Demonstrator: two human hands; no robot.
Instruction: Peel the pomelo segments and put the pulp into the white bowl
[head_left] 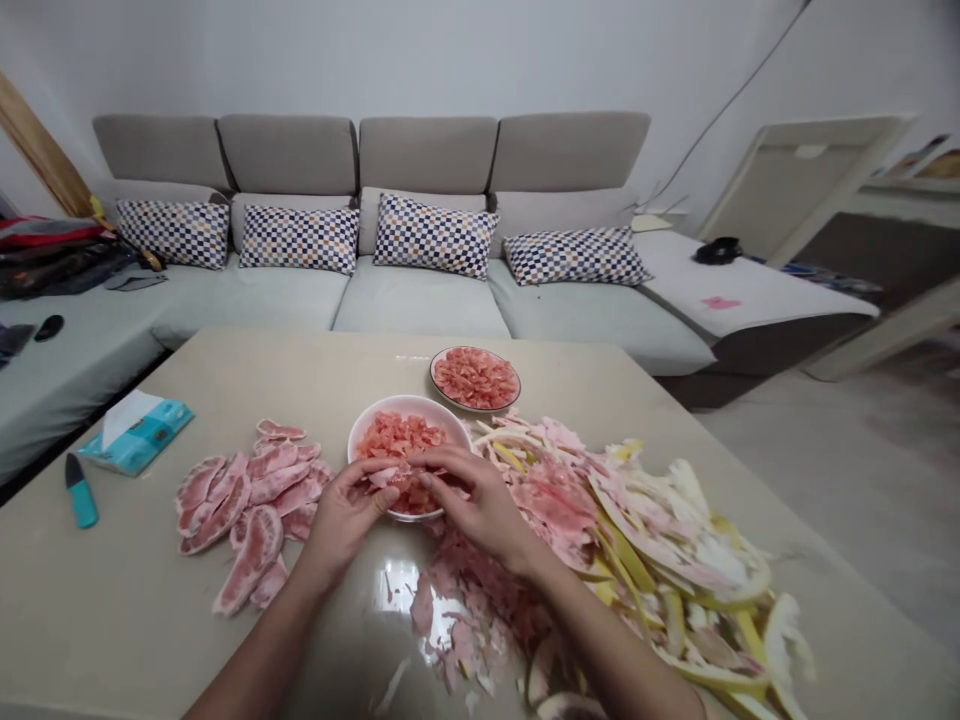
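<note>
Over the near side of a white bowl, my left hand and my right hand pinch a small piece of pomelo segment between them. Both hands have their fingers closed on it. Pink pomelo pulp in small chunks fills much of the bowl. To the left, several unpeeled-membrane pomelo segments lie in a loose pile. Beyond the bowl stands a dark-rimmed plate heaped with similar pulp. Torn pink membrane is scattered under and beside my right forearm.
A large heap of yellow and white pomelo peel covers the table's right side. At the left lie a pack of tissues and a knife with a teal handle. A grey sofa with checked cushions runs behind the table.
</note>
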